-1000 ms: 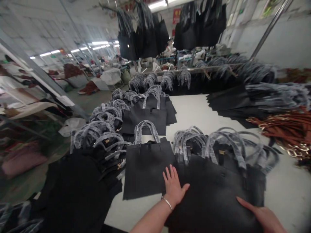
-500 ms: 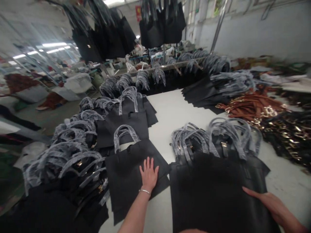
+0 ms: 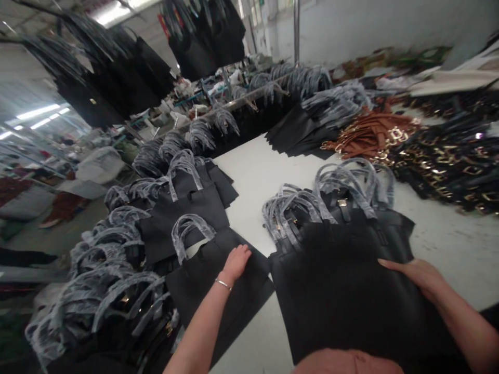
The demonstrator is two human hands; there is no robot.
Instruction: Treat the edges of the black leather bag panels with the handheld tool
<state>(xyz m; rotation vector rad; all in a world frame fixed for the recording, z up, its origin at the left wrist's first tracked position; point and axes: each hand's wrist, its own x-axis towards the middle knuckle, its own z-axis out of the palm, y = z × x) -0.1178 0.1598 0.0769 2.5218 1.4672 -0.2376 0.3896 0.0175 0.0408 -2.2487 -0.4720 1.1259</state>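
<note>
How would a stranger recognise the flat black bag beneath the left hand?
Over the white tabletop, find the bare left hand wearing a silver bracelet. Beneath lies the flat black bag with arched, plastic-wrapped handles. Among similar bags, only this one has that hand over it.

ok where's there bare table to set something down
Bare table lies between the left bags, right bags and fanned black pile, and between the right bags and gold-buckled heap. The left edge is crowded with wrapped handles.
</note>
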